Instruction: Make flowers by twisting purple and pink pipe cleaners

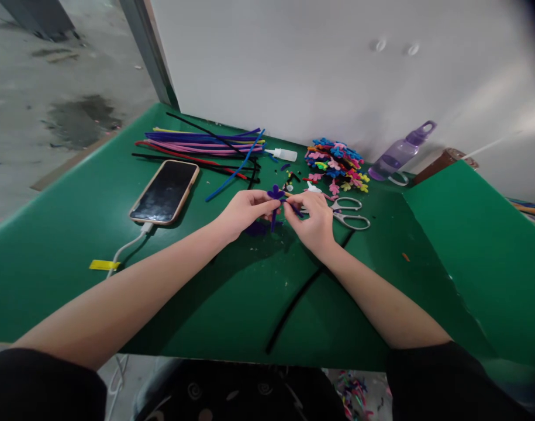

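Over the middle of the green table, my left hand (pixel 249 211) pinches a dark purple pipe cleaner flower (pixel 275 193), its looped petals sticking up above the fingertips. Close beside it, my right hand (pixel 313 219) is closed on a purple stem end of the same piece, the thumb and index finger pressed together. One purple strand hangs down between the two hands. Beneath the left hand lies a dark purple patch (pixel 256 228), partly hidden. Scissors (pixel 350 213) with grey handles rest just right of the right hand, their blades mostly covered by it.
A phone (pixel 165 192) on a charging cable lies left. Behind are pipe cleaners (pixel 197 143), a white small bottle (pixel 285 154), a pile of colourful flowers (pixel 335 161) and a purple water bottle (pixel 401 151). A black pipe cleaner (pixel 293 304) lies in front; a green panel (pixel 482 251) stands right.
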